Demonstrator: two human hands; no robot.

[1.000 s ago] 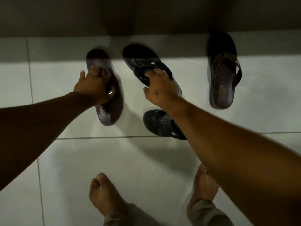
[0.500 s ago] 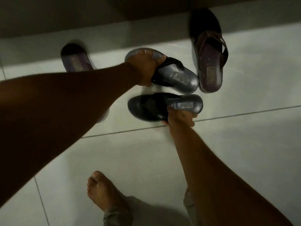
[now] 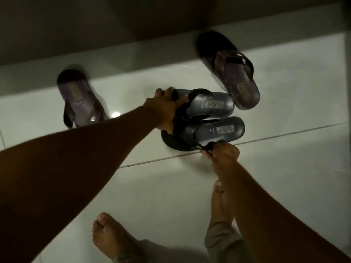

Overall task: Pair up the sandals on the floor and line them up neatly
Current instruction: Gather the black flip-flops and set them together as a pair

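The left forearm (image 3: 79,158) covers the toe end of the brown sandal (image 3: 79,97) at ten o'clock, and shadow swallows the other brown sandal's (image 3: 233,73) toe at one o'clock.

black sandals (image 3: 212,118), brown sandals (image 3: 235,80), white floor (image 3: 284,168)

Floor (image 3: 171,196): pale glossy tile, dim light. Dark grout line (image 3: 284,132) runs across frame, rising toward right. Small bright glare spot (image 3: 115,114) on tile, left of centre. Dark wall (image 3: 95,21) along top edge, with lighter shadowed base strip (image 3: 121,59) below it. Two bare feet at bottom: left foot (image 3: 108,236), right foot (image 3: 221,202), grey trouser cuffs (image 3: 218,242) at ankles.
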